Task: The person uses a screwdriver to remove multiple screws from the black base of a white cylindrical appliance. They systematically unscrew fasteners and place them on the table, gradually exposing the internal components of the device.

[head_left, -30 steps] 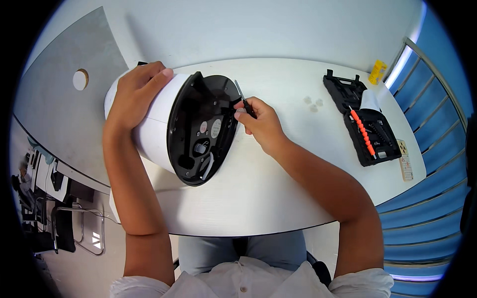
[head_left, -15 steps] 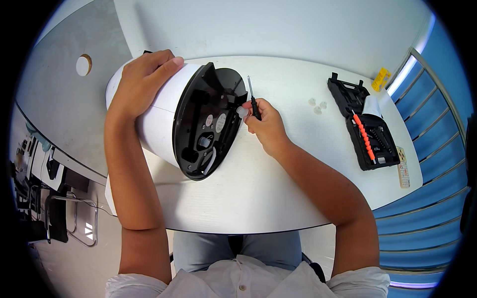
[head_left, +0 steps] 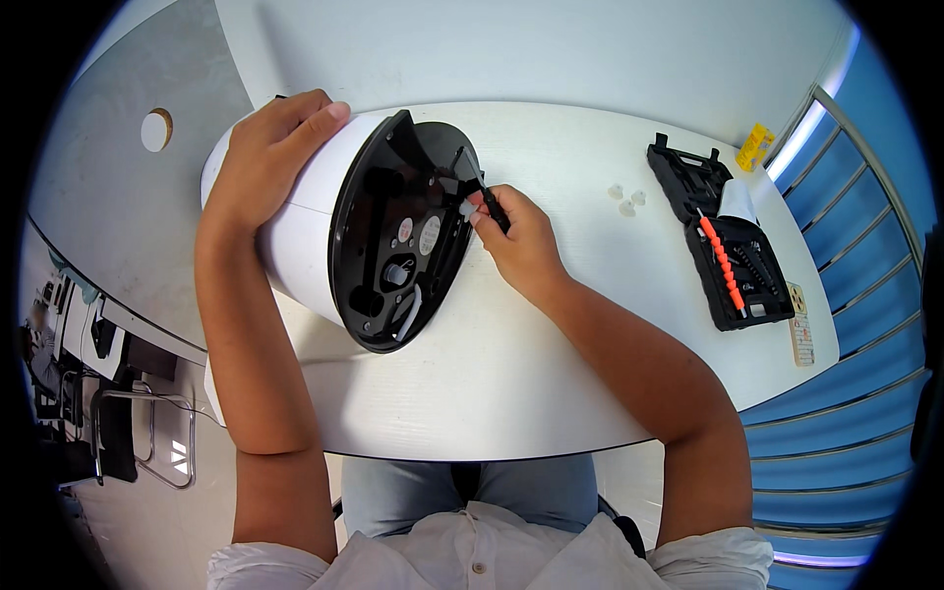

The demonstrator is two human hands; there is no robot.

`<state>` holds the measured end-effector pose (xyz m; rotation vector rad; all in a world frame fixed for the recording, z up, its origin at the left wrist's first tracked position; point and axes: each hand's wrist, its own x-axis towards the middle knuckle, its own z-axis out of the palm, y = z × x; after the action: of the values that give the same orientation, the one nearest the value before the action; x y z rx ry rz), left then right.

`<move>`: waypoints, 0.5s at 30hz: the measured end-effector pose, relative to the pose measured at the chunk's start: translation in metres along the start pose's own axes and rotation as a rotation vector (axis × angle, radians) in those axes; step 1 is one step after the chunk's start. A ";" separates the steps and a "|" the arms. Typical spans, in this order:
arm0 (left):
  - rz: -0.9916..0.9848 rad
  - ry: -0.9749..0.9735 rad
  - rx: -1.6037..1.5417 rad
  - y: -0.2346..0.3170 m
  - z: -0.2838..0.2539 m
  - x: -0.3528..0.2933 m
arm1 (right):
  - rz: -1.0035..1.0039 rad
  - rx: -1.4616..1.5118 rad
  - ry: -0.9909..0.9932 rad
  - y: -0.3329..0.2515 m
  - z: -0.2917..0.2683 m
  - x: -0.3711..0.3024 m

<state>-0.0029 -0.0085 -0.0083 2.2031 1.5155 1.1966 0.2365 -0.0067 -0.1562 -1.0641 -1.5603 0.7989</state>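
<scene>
A white cylindrical appliance (head_left: 295, 246) lies on its side at the left of the table, its black round underside (head_left: 418, 280) turned toward the right. My left hand (head_left: 258, 172) rests over the top of the white body, fingers bent around it, holding it. At the right edge of the underside is my right hand (head_left: 531, 241), closed around the black handle of a screwdriver (head_left: 496, 210), whose shaft points up and away. The same hand pinches a small translucent rubber-like piece (head_left: 467, 208) against the base, partly covered by the fingers. Whether it is seated cannot be told.
Three similar translucent pieces (head_left: 626, 208) lie right of centre on the white table (head_left: 580, 383). Farther right stand an open black tool case (head_left: 723, 295) with an orange flexible shaft (head_left: 721, 264), a remote control (head_left: 801, 329) and a yellow box (head_left: 755, 147). Metal railing (head_left: 865, 157) borders the right side.
My right hand has moved slightly left, bringing the translucent piece from beside the underside onto its edge. The screwdriver has tilted left with it. My left hand still holds the appliance.
</scene>
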 end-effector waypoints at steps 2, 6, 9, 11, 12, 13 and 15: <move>-0.009 -0.004 -0.007 0.000 0.000 0.000 | -0.048 -0.007 0.009 0.004 0.000 0.001; -0.016 0.005 0.011 0.001 0.000 0.000 | -0.073 -0.009 0.005 0.008 0.002 0.002; -0.028 0.021 0.013 0.001 0.001 -0.001 | -0.068 0.029 0.053 0.007 0.007 0.001; -0.024 0.028 0.012 0.001 0.003 0.000 | -0.099 0.021 0.087 0.009 0.007 0.001; -0.025 0.023 0.007 0.001 0.003 0.000 | -0.129 0.004 0.083 0.009 0.008 0.002; -0.026 0.018 0.001 0.000 0.002 0.000 | -0.158 -0.014 0.079 0.009 0.007 0.002; -0.031 0.009 -0.009 0.001 0.002 0.000 | -0.195 -0.020 0.079 0.009 0.008 0.002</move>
<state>-0.0013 -0.0083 -0.0090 2.1633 1.5395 1.2033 0.2304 -0.0015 -0.1653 -0.9300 -1.5794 0.6026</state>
